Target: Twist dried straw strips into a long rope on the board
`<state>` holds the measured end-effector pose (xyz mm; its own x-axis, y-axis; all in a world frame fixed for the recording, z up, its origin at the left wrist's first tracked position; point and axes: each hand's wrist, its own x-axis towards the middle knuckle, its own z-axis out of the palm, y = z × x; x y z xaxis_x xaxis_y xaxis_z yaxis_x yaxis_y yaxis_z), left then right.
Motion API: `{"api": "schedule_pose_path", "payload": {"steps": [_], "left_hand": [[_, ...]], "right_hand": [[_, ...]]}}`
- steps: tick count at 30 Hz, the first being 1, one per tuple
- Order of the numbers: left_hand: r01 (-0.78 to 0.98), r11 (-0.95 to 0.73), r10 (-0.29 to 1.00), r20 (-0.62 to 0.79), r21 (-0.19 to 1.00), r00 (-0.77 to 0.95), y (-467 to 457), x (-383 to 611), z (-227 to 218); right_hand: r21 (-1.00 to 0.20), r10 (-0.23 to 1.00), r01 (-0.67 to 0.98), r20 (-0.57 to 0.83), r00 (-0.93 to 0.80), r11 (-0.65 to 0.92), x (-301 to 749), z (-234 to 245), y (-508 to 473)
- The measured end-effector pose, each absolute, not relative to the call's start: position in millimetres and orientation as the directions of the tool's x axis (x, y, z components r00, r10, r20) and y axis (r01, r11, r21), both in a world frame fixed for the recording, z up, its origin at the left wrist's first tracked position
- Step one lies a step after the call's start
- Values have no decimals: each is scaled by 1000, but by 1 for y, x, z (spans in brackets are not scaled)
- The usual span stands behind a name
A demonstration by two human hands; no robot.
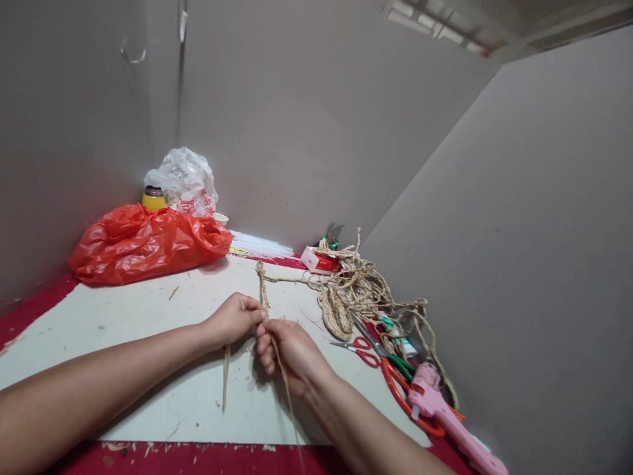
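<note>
A braided straw cord [263, 290] runs from the middle of the white board [163, 369] toward me. Its near end is pinched by my left hand [237, 321], closed with thumb and fingers together. Right beside it, my right hand [291, 356] is closed on the same end, its fingers curled under. Loose straw strands [226, 379] hang down below my left hand, and one long strand [288, 396] trails from my right hand toward the board's near edge. The exact grip point is partly hidden by the fingers.
A tangled heap of straw cord [361, 284] lies right. Near it are small red-handled scissors [363, 349], larger orange-handled scissors [395, 389], a pink glue gun [440, 409] and a red-white box [320, 261]. A red plastic bag [143, 244] and white sticks [260, 244] lie behind.
</note>
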<state>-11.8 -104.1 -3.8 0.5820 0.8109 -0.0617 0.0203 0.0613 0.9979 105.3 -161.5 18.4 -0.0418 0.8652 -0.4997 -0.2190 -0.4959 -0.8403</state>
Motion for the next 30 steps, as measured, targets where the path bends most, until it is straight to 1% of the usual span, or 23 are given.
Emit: {"api": "schedule_pose_path", "payload": {"steps": [3,6,10,13,15,18,19,20,21,22,23,24,25,27,29,30], "left_hand": [[33,178,818,-166,983,551,-107,-14,-3],[42,235,809,-219,971,545,-108,-14,-1],[58,256,807,-246,965,536,-110,-13,1],[25,278,808,-248,960,534,-110,-12,-2],[-6,290,824,-246,957,510,-108,-12,-4],[-68,282,865,-223,957,449,-105,-13,-2],[-72,282,866,-222,957,448,-104,-14,0],[-62,291,857,-231,955,461,-102,-15,2],[-44,304,840,-246,952,483,-101,-15,5],[-23,317,823,-263,948,504,-100,-16,7],[-7,328,807,-276,945,522,-99,-17,8],[-4,339,794,-283,941,538,-99,-17,8],[-16,346,785,-280,938,552,-98,-17,8],[-49,359,767,-265,932,584,-97,-17,5],[-66,365,757,-255,929,602,-97,-17,1],[-67,359,764,-252,931,594,-98,-16,-1]], "right_hand": [[-916,911,-81,-400,100,-393,90,3,-164],[-941,939,88,-312,143,-326,87,-7,-162],[-921,966,294,-235,109,-257,92,-14,-157],[-889,983,420,-173,58,-181,94,-16,-156],[-872,986,469,-168,-16,-141,97,-10,-158],[-851,974,514,-194,-119,-106,111,14,-159],[-840,974,531,-196,-112,-108,118,23,-158],[-832,987,540,-160,-12,-128,125,30,-156],[-839,992,532,-73,103,-117,133,36,-154],[-863,983,498,16,182,-78,138,39,-152],[-891,976,450,48,214,-54,142,40,-149],[-923,977,381,41,208,-42,144,38,-147],[-955,989,292,-11,150,-55,144,35,-145],[-981,982,94,-177,-69,-171,139,26,-142],[-944,914,-49,-303,-268,-327,134,18,-140],[-916,880,-84,-346,-326,-392,132,15,-139]]}}
